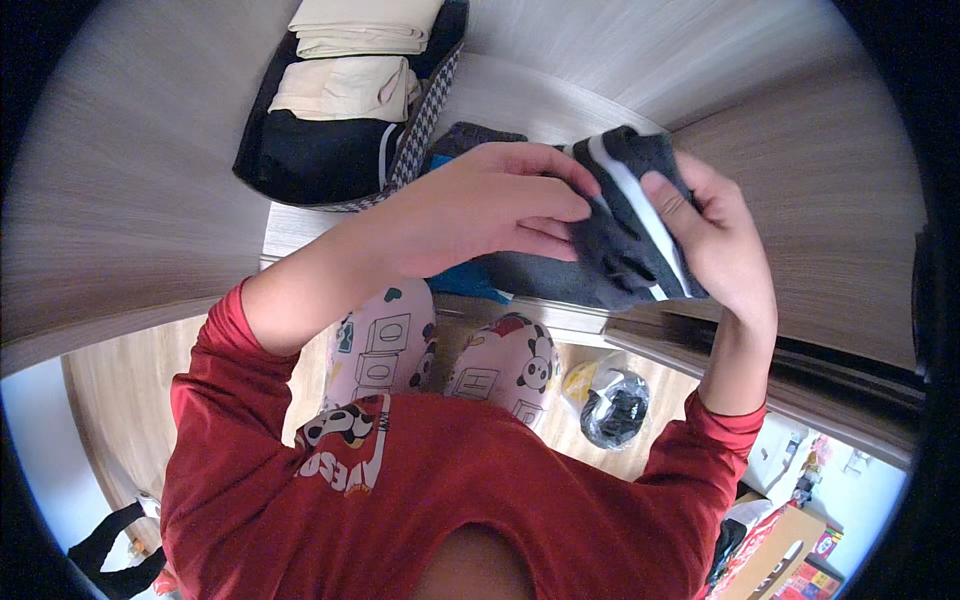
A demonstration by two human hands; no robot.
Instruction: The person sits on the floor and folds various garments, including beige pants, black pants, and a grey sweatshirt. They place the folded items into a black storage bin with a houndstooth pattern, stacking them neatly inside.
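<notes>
A folded dark grey garment [632,190] with a white stripe is held up between my two hands, right of the middle. On its right side my right hand [718,225] grips it, thumb over the striped face and fingers behind. My left hand [500,200] has its bent fingers at the left edge of the fold, over bunched fabric; part of its grip is hidden. Grey cloth [545,278] lies beneath my hands; whether it belongs to the same garment I cannot tell. Blue cloth [468,282] shows under my left wrist.
A houndstooth-patterned storage box [425,120] at the upper left holds folded cream cloths [345,88] and a black garment [320,155] with a white stripe. Wooden panels [800,190] rise around the shelf. A clear bag [615,405] with dark contents is on the floor near my knees.
</notes>
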